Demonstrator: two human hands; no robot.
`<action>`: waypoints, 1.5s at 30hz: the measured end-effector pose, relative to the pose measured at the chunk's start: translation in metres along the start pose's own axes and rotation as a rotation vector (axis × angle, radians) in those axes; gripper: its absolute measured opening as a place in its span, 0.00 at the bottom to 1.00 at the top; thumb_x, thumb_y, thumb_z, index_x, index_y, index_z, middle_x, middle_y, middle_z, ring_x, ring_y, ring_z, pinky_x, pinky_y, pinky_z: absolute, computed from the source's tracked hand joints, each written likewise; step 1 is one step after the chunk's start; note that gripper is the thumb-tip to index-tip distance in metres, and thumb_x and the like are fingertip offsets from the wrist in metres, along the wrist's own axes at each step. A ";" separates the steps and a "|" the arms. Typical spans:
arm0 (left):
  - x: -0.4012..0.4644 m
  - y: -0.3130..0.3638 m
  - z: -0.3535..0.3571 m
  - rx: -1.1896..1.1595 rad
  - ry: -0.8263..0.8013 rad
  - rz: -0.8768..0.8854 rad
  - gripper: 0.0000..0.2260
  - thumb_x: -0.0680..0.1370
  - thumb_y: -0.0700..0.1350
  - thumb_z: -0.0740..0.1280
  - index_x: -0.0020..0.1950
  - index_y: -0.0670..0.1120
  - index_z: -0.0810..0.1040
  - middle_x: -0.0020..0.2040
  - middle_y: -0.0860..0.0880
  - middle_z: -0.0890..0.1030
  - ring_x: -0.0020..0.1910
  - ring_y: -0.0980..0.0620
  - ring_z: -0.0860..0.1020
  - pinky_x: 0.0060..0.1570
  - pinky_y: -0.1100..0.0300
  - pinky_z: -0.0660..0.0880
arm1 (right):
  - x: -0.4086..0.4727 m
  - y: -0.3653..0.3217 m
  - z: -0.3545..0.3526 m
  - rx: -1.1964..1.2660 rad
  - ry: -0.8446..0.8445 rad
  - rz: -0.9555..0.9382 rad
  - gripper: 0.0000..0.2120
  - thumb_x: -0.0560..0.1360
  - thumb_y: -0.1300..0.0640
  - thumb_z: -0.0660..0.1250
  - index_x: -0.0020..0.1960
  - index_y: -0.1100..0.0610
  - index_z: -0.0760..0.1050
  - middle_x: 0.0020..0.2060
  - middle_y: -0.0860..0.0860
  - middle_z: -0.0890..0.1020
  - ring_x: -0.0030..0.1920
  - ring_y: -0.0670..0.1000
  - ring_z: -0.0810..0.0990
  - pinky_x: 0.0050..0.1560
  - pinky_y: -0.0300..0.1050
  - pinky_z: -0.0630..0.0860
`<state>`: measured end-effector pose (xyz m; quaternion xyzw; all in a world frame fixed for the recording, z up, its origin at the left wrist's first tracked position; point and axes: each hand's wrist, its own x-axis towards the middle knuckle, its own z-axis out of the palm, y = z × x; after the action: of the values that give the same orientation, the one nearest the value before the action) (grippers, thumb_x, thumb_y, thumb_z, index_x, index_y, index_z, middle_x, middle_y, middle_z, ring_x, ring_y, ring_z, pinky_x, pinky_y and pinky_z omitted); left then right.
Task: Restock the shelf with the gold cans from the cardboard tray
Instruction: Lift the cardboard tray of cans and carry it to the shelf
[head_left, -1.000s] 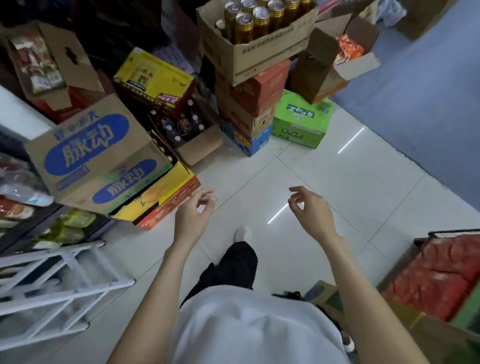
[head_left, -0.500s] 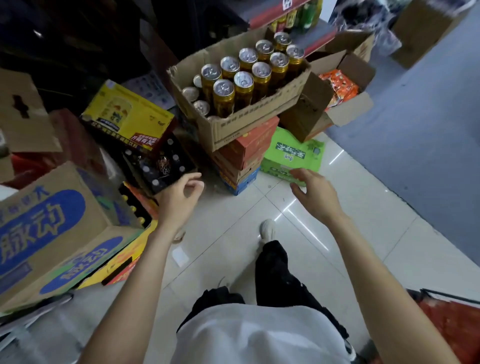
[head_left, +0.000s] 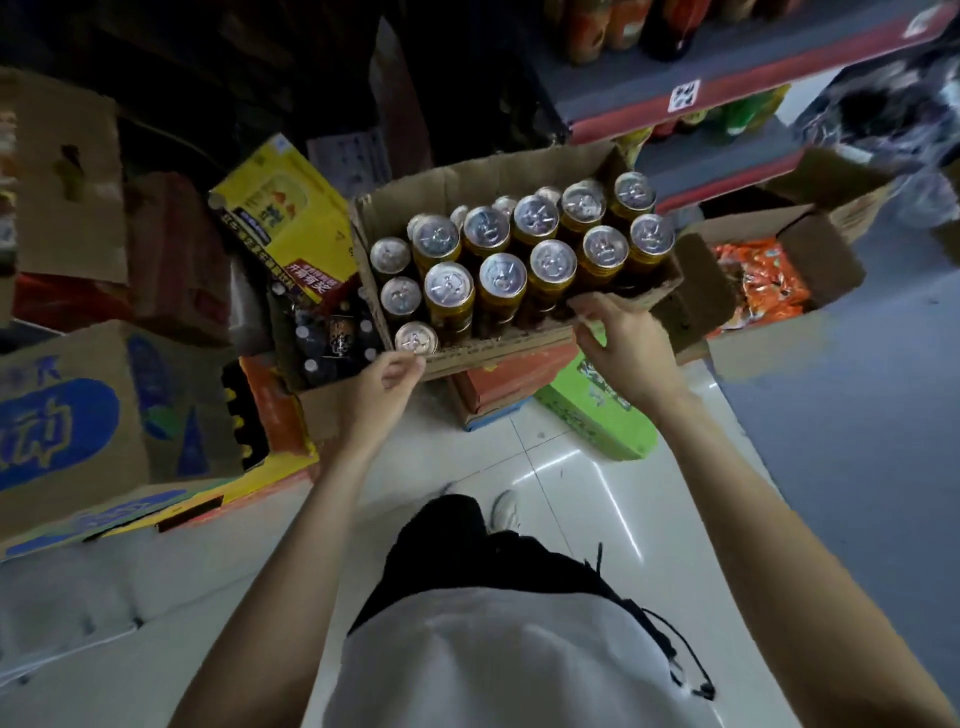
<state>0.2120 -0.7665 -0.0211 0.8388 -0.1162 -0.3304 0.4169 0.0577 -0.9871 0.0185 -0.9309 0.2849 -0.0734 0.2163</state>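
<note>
Cardboard tray (head_left: 498, 349), landmark: corrugated, open-topped, holding upright gold cans (head_left: 501, 280) with silver pull-tab lids, set on stacked red cartons (head_left: 511, 376). Left of it, yellow carton (head_left: 291, 228) and dark bottles (head_left: 332, 332); right, open box of orange packets (head_left: 763, 280); behind, grey shelf (head_left: 727, 91) with red edge. Below, glossy white floor tiles (head_left: 561, 467). Left hand (head_left: 382, 387) touches near corner, fingers loosely curled; right hand (head_left: 626, 345) grips near rim.
</note>
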 end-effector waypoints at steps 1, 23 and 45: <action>0.007 0.003 0.003 0.023 0.028 -0.020 0.12 0.78 0.52 0.64 0.56 0.47 0.78 0.49 0.51 0.80 0.48 0.54 0.77 0.47 0.60 0.70 | 0.014 0.003 0.000 0.014 0.002 -0.015 0.12 0.75 0.56 0.63 0.57 0.56 0.75 0.49 0.55 0.81 0.47 0.60 0.80 0.42 0.54 0.78; 0.026 0.027 0.055 0.154 0.622 -0.351 0.18 0.72 0.59 0.68 0.54 0.49 0.72 0.40 0.54 0.81 0.45 0.48 0.81 0.46 0.55 0.72 | 0.269 0.033 0.022 -0.149 -0.214 -0.560 0.15 0.75 0.59 0.63 0.60 0.63 0.73 0.54 0.61 0.77 0.54 0.64 0.75 0.51 0.59 0.75; 0.066 0.104 0.203 -0.346 0.906 -0.594 0.39 0.68 0.38 0.69 0.75 0.48 0.55 0.60 0.40 0.75 0.58 0.40 0.74 0.49 0.59 0.66 | 0.334 0.047 0.069 -0.248 -0.628 -0.775 0.40 0.76 0.68 0.58 0.73 0.35 0.44 0.39 0.64 0.80 0.42 0.62 0.80 0.52 0.52 0.74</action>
<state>0.1380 -0.9885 -0.0586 0.8129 0.3709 -0.0547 0.4456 0.3283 -1.1856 -0.0594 -0.9640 -0.1533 0.1690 0.1364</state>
